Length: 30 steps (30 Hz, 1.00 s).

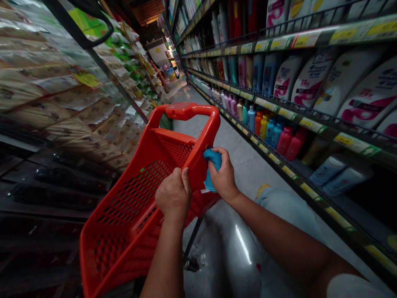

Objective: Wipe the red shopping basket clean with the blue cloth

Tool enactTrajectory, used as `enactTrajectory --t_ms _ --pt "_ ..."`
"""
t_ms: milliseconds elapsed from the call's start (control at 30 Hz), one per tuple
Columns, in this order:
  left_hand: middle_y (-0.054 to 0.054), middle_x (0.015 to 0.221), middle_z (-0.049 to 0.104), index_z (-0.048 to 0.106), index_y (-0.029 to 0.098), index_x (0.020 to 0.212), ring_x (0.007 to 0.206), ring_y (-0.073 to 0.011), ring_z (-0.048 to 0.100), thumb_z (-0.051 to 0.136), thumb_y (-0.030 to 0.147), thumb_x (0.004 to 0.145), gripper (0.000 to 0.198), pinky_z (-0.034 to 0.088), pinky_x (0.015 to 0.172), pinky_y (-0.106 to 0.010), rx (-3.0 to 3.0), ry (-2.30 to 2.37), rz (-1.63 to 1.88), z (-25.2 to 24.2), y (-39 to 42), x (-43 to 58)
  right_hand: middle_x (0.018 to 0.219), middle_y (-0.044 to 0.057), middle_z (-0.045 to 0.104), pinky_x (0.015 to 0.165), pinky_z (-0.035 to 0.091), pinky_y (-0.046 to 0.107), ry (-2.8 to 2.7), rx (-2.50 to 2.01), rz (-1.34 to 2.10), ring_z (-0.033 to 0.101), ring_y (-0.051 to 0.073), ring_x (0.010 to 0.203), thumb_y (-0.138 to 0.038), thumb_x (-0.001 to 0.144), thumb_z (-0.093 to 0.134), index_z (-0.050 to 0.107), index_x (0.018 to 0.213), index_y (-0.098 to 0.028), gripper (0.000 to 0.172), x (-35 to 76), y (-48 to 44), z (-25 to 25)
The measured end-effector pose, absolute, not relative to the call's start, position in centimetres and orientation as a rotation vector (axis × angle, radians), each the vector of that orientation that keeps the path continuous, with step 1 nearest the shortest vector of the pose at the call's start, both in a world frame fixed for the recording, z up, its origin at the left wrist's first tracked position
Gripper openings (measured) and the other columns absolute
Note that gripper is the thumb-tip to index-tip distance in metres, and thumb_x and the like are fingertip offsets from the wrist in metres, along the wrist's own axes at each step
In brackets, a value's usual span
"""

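Head view: red cart (198,155) left of shelf (310,123), left hand (173,192) fingers clamped on its right rim, right hand (223,174) fingers bunched round blue cloth (212,157) at its right side; wiping seems underway, amount remaining unclear.

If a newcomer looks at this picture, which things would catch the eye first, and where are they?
Probably the bright red shopping cart first, left of centre, with the left hand closed on its near edge. Next comes the blue cloth in the right hand, against the cart's side. Then the colourful bottles on a low shelf at the right.
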<state>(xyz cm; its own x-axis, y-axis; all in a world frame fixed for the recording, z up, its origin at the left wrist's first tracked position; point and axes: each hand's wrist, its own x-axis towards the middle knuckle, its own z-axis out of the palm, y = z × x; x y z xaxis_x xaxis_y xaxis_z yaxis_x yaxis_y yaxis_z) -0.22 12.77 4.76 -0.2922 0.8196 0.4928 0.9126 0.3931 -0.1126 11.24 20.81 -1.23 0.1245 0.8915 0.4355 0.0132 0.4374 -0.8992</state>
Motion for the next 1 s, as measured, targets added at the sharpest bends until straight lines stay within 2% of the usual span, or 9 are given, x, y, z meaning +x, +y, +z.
enactTrajectory --t_ms 267,567,800,1000 --pt "-0.006 0.067 0.063 0.061 0.021 0.075 0.061 -0.0180 0.052 0.030 0.046 0.103 0.048 0.019 0.059 -0.032 -1.585 -2.105 -0.390 4.5 9.5 -1.1 0.118 0.007 0.064 0.102 0.047 0.043 -1.416 -0.918 0.349 0.061 0.025 0.112 -0.019 0.086 0.052 0.054 0.117 -0.025 0.032 16.0 22.2 6.9" --pt "-0.003 0.064 0.063 0.059 0.021 0.069 0.063 -0.0158 0.056 0.027 0.040 0.104 0.051 0.029 0.063 -0.030 -1.739 -1.954 -0.549 4.5 6.2 -3.6 0.105 0.006 0.068 0.079 0.050 0.039 -1.902 -0.968 0.055 0.064 0.027 0.093 -0.025 0.081 0.062 0.063 0.113 -0.028 0.031 21.4 18.8 11.6" --pt "-0.003 0.067 0.065 0.062 0.021 0.072 0.068 -0.0160 0.059 0.031 0.034 0.104 0.046 0.036 0.068 -0.029 -1.753 -1.854 -0.714 4.0 4.1 -3.8 0.091 0.003 0.073 0.065 0.045 0.032 -2.074 -0.956 0.154 0.065 0.022 0.075 -0.028 0.077 0.062 0.067 0.107 -0.026 0.031 22.8 21.6 13.9" --pt "-0.002 0.061 0.059 0.055 0.021 0.064 0.062 -0.0160 0.052 0.034 0.031 0.103 0.045 0.035 0.066 -0.030 -1.765 -1.812 -0.822 3.8 2.4 -4.5 0.097 0.003 0.075 0.071 0.047 0.030 -2.214 -1.030 0.425 0.068 0.022 0.083 -0.026 0.078 0.058 0.066 0.109 -0.023 0.033 23.6 20.5 15.4"
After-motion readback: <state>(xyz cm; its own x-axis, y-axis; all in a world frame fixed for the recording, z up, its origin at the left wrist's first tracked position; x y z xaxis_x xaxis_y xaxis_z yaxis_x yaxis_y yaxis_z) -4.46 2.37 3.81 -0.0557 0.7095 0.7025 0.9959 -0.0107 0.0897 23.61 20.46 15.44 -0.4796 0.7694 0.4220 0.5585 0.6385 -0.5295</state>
